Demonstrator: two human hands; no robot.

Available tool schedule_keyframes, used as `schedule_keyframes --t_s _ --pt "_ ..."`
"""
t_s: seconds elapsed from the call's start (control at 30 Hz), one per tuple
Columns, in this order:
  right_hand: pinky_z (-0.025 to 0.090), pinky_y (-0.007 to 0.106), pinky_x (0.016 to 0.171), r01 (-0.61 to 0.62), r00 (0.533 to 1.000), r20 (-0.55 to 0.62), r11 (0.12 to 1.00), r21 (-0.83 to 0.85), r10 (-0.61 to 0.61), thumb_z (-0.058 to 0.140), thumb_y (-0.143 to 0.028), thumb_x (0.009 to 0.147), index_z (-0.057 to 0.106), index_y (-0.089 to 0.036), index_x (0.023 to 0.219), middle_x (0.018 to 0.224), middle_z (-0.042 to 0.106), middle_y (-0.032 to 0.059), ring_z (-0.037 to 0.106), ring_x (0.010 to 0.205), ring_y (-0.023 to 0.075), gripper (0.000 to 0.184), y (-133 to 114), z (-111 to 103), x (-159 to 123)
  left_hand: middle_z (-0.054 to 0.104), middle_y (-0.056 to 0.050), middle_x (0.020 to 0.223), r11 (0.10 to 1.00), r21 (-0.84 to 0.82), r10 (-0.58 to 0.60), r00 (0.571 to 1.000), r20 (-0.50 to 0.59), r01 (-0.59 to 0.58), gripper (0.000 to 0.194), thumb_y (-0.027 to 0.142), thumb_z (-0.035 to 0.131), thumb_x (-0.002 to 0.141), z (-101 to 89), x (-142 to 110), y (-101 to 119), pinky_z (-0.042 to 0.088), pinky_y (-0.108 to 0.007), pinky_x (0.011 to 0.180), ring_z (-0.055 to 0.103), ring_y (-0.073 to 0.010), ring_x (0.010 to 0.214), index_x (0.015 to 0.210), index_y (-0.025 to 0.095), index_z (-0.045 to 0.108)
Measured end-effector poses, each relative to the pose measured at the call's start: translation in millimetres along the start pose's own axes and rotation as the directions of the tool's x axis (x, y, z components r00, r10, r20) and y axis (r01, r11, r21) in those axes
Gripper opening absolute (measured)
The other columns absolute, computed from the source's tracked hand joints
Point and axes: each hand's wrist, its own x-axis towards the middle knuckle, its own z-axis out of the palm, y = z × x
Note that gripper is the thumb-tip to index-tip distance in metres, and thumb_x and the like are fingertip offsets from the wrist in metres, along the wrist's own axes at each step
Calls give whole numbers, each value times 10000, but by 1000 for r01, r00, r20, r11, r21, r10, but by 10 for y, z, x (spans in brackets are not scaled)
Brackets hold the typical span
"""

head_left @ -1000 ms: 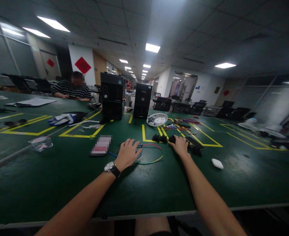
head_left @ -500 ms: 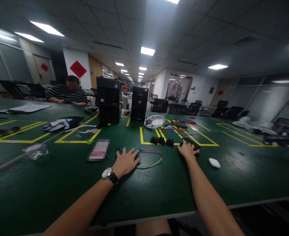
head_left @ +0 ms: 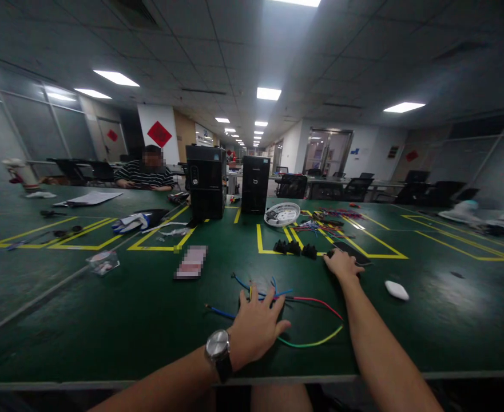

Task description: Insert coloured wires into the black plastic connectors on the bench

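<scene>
My left hand (head_left: pixel 258 323), with a watch (head_left: pixel 218 343) on its wrist, lies palm down with fingers spread over a bundle of wires (head_left: pixel 318 300). Blue ends stick out beyond the fingertips and to the left; red and yellow-green wires curve out to the right. The palm hides the middle of the bundle. Further right, my right hand (head_left: pixel 342 265) rests palm down, fingers apart, at the left edge of a dark flat object (head_left: pixel 353 253). Whether it presses on that object I cannot tell. Small black plastic pieces (head_left: pixel 294 248) sit just left of its fingertips.
A white basket (head_left: pixel 282 214) and a pile of coloured wires (head_left: pixel 329 223) lie beyond the hands. Two black computer cases (head_left: pixel 255 184) stand at the back. A white case (head_left: pixel 396 290) is on the right, a clear bag (head_left: pixel 103 262) on the left. Another person (head_left: pixel 144 171) sits across.
My left hand has slid the wires towards me and to the right, nearer the table's front edge. My right hand stays by the dark flat object. The view has turned slightly left.
</scene>
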Motion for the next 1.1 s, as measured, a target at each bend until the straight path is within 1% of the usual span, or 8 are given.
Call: schedule_keyframes --t_s 0.17,0.27,0.37,0.5,0.63,0.93,1.0,1.1 --pt "367 638 867 2 999 38 998 59 -5 547 -462 816 613 -251 1188 1201 583 184 532 1112 383 433 -44 -138 27 498 -102 1350 998 25 59 992 -113 -56 612 658 238 870 -167 21 121 183 -704 1010 413 -385 1233 1317 316 476" --pt "393 602 862 43 998 -49 996 83 -39 523 -467 831 600 -257 1209 1161 608 182 558 1085 369 439 -117 -196 -6 534 -78 1294 998 -33 48 983 -175 -54 537 587 239 912 -354 196 -62 307 -580 1017 428 -307 1213 1283 294 492" --pt "355 628 893 101 995 -7 994 34 -101 491 -462 846 598 -264 1205 1162 616 157 552 1093 361 423 -179 -178 -73 561 -95 1232 993 -114 -34 986 -165 15 510 522 238 940 -435 407 -370 407 -427 967 463 -251 1163 1270 232 498" --pt "329 650 895 114 992 52 993 -26 -113 446 -466 865 590 -255 1197 1156 611 149 532 1111 359 419 -183 -96 -132 570 -106 1201 988 -137 -80 991 -104 65 499 510 252 943 -352 593 -681 426 -399 942 472 -245 1152 1261 216 500" --pt "383 597 858 143 990 -1 985 -101 -144 424 -475 886 555 -235 1219 1187 573 163 528 1104 358 430 -145 -51 -206 569 -103 1202 993 -109 -45 997 -65 38 481 505 275 939 -296 632 -800 428 -410 931 463 -254 1159 1256 226 506" --pt "465 358 735 418 903 12 872 -257 -429 300 -493 950 560 -168 1121 1059 632 138 629 941 283 450 251 -274 -383 610 -92 1162 990 -142 -37 995 -94 24 426 450 319 945 -196 641 -1078 406 -380 957 504 -229 1110 1214 205 539" --pt "465 347 717 431 893 -8 859 -275 -451 303 -494 950 544 -190 1159 1081 632 122 633 931 278 441 209 -374 -413 616 -89 1155 979 -200 -56 989 -136 28 410 437 330 945 -151 663 -1124 396 -372 971 513 -225 1103 1194 196 550" --pt "452 335 769 499 848 -39 821 -279 -529 310 -492 953 497 -225 1244 1150 612 107 613 992 265 437 -156 -503 -521 622 -90 1147 942 -335 -94 972 -214 18 395 409 336 947 -104 709 -1175 396 -347 970 527 -216 1096 1190 179 546"
